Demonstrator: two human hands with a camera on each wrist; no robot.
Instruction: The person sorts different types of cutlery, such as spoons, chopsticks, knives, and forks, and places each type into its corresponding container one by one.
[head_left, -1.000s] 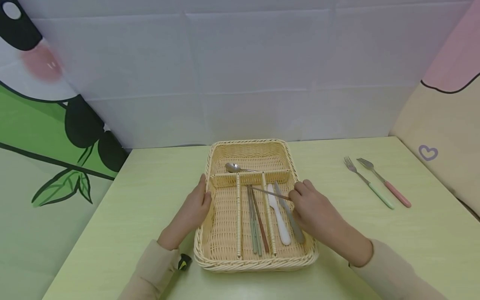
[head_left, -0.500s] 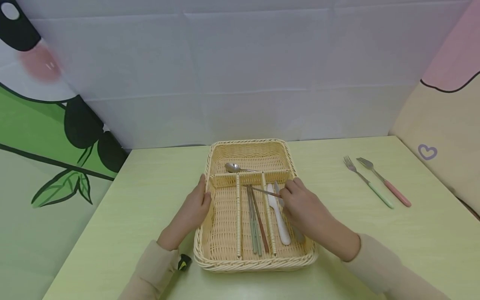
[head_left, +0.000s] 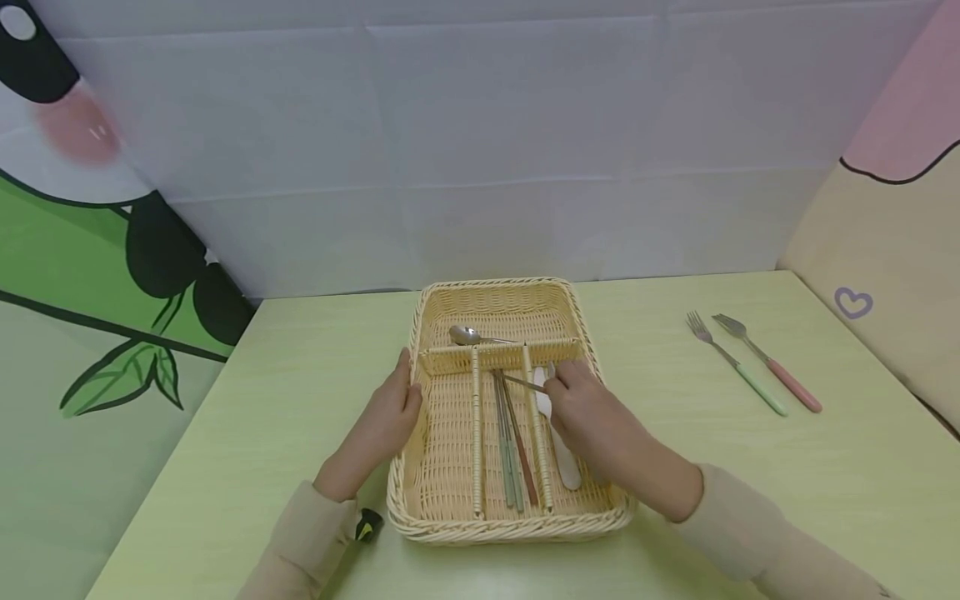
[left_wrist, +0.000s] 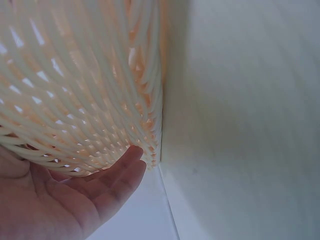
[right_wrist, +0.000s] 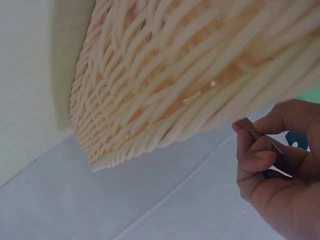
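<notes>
A woven, divided basket [head_left: 502, 532] stands before me. My left hand [head_left: 384, 417] holds its left side, thumb at the rim and fingers along the outer wall [left_wrist: 75, 115]. Between thumb and fingers, my right hand [head_left: 600, 421] pinches a thin metal chopstick [head_left: 522, 382]; its brownish end shows in the right wrist view. The chopstick slants across the right divider, tip over the middle compartment. There lie two green-handled chopsticks [head_left: 511, 467] and a reddish-brown one [head_left: 523, 454]. A white-handled knife [head_left: 566, 462] is in the right compartment; my right hand hides the grey knife beside it.
In the back compartment lies a spoon [head_left: 465, 335]. Two forks, one green-handled [head_left: 761, 389] and one pink-handled [head_left: 795, 386], rest on the table [head_left: 675, 517] at the right. A pale cloth wall [head_left: 495, 150] rises behind the table.
My right hand has moved left over the right compartment with the chopstick, covering the grey knife. The left hand and basket stay in place.
</notes>
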